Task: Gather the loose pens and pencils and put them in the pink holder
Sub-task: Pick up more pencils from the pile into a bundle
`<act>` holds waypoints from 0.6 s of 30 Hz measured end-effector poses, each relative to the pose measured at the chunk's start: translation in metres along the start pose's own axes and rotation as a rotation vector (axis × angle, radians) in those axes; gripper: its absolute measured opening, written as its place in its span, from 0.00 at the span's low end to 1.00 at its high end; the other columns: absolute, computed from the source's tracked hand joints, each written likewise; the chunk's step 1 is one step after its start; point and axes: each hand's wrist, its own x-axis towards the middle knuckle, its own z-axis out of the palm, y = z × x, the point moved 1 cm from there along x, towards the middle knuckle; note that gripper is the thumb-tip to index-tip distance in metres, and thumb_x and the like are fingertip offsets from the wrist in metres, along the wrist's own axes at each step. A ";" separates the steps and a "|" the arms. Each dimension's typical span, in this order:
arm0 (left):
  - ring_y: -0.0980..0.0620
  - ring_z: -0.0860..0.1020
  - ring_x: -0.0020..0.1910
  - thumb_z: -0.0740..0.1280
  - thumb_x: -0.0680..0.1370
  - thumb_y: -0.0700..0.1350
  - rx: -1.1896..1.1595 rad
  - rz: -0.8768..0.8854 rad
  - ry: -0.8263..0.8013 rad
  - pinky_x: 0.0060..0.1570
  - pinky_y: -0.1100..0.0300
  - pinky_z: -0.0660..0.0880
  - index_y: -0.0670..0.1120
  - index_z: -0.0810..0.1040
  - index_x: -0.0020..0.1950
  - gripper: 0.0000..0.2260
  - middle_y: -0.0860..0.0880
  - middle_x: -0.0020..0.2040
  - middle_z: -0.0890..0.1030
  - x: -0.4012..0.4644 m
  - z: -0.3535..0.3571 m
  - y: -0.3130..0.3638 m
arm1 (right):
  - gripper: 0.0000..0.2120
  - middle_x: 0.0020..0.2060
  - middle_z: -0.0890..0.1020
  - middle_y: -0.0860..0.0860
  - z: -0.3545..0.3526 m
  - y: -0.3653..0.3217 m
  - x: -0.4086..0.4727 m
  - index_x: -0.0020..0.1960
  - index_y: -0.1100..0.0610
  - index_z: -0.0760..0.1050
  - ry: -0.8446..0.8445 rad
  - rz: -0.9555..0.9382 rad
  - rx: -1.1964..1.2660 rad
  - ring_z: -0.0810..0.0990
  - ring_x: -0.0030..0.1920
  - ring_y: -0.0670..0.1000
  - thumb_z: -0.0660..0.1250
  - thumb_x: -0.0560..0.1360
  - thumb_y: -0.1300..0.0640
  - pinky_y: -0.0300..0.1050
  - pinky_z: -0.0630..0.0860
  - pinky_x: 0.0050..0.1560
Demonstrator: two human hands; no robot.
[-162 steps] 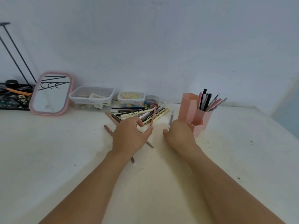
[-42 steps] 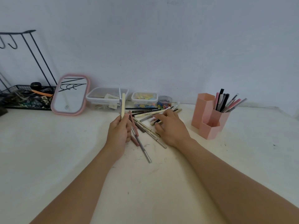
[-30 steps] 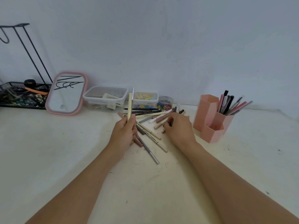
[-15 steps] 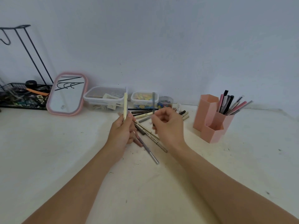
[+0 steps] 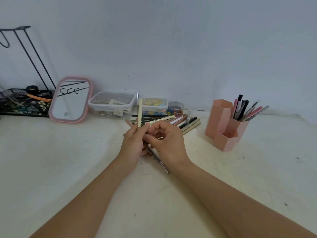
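My left hand (image 5: 134, 143) grips a small upright bundle: a cream pencil (image 5: 140, 112) with a silver pen tip (image 5: 137, 96) showing behind it. My right hand (image 5: 169, 142) is pressed up against it, thumb and forefinger pinching a dark pen (image 5: 143, 121) beside the bundle. A pile of loose pens and pencils (image 5: 181, 121) lies on the table just behind both hands. One grey pen (image 5: 162, 163) lies under my right wrist. The pink holder (image 5: 221, 124) stands to the right, with several pens (image 5: 243, 109) upright in its back compartment.
Along the wall stand a pink-framed mirror (image 5: 70, 100), a clear lidded box (image 5: 111, 103), a smaller box of coloured bits (image 5: 154, 104) and a small jar (image 5: 175, 108). A black wire rack (image 5: 22, 103) fills the far left. The white table (image 5: 68, 169) is speckled.
My right hand lifted a dark pen out of the pile and has carried it left, up against the bundle in my left hand. The left hand stayed almost still.
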 end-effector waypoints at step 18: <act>0.57 0.58 0.24 0.62 0.84 0.50 -0.062 -0.035 -0.043 0.20 0.65 0.60 0.45 0.71 0.44 0.12 0.54 0.27 0.63 -0.003 -0.003 0.008 | 0.19 0.60 0.73 0.57 -0.069 0.066 0.058 0.66 0.52 0.75 -0.005 0.248 -0.965 0.70 0.62 0.61 0.61 0.81 0.43 0.53 0.72 0.59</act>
